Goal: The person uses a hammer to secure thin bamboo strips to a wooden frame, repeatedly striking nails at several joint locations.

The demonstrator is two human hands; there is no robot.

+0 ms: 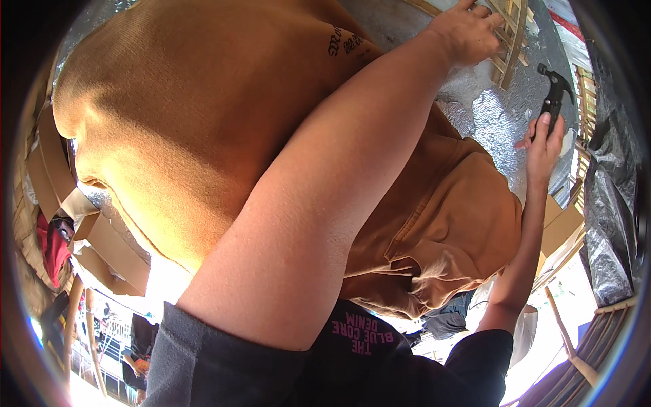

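My right hand (544,142) is closed around the handle of a black claw hammer (553,102), its head pointing up and its claw curving to the right. Up at the top, my left hand (468,35) has its fingers bent over a small slatted piece of light wood (510,51), gripping its edge. Thin strips cross a longer rail on that piece, and part of it runs out of view at the top. Under it lies a shiny, silvery grey surface (468,91). The hammer is apart from the slatted wood.
My legs in brown shorts (183,115) fill the middle and left. Open cardboard boxes (112,251) stand at the left beside a red cloth (53,251). Crumpled dark plastic sheeting (607,224) hangs at the right, with bamboo slats (583,339) below it. Another person's arm (139,366) shows at lower left.
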